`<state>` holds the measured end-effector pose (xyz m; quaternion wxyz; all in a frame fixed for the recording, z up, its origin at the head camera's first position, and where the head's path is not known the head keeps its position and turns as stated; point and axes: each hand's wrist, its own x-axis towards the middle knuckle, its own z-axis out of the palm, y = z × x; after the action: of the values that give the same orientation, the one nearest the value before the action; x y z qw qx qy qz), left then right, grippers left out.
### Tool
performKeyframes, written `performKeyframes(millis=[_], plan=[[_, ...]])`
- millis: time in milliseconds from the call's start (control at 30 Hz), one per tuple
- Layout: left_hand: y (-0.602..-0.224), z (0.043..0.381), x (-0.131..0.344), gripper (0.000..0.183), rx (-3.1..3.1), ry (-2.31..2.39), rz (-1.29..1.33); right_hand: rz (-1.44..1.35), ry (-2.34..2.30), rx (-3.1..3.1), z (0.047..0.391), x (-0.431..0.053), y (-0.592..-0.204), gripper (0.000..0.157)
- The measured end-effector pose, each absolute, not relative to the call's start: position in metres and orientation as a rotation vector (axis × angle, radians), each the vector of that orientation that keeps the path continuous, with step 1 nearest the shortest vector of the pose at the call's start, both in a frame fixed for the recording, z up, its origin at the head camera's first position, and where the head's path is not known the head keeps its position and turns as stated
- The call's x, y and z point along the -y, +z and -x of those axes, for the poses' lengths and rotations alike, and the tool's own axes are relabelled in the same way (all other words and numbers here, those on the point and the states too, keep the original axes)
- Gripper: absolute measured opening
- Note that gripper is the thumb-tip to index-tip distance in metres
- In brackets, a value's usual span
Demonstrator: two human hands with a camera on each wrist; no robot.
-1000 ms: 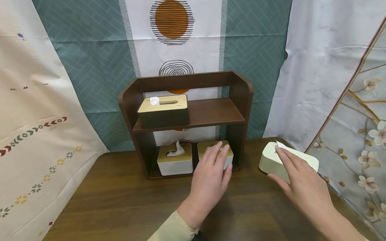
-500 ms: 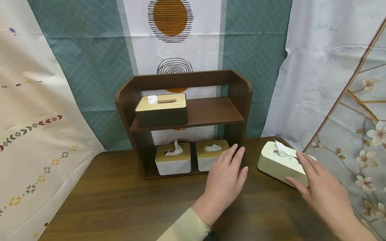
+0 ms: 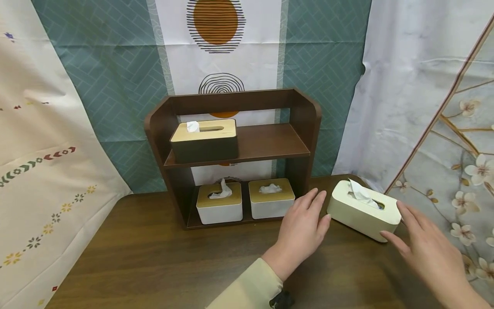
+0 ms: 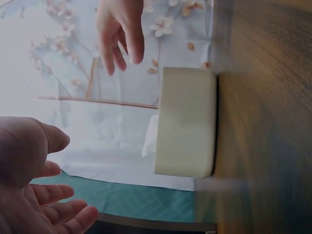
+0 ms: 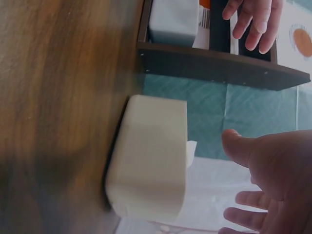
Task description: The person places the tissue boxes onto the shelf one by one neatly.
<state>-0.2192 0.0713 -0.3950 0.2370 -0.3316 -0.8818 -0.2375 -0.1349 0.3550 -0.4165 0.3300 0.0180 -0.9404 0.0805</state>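
Note:
A cream tissue box [image 3: 359, 217] with rounded corners stands at an angle on the table to the right of the shelf, a white tissue [image 3: 362, 195] poking out of its slot. My right hand [image 3: 432, 249] is at its near right end, fingers relaxed and holding nothing; the right wrist view shows a gap between that hand and the box [image 5: 151, 158]. To the box's left, my left hand [image 3: 302, 229] hovers with fingers extended, also holding nothing. In the left wrist view, both hands stay apart from the box [image 4: 187, 122].
A dark brown two-tier shelf [image 3: 270, 141] stands at the back. Its upper tier bears a black tissue box [image 3: 204, 148] with a wooden lid. Below sit two white tissue boxes [image 3: 220, 213] with wooden lids. A flowered curtain [image 3: 463, 193] hangs along the right side.
Both hands have moved to the right in the head view. My right hand has drawn back from over the cream tissue box, uncovering its top; my left hand has uncovered the right white box.

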Motion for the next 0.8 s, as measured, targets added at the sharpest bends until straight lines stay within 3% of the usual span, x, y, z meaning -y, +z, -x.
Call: performKeyframes(millis=[800], plan=[[-0.419,0.258,-0.132,0.058,2.641,-0.755,0.834,0.067,0.306,2.571,0.139,-0.376,-0.438,0.085]])
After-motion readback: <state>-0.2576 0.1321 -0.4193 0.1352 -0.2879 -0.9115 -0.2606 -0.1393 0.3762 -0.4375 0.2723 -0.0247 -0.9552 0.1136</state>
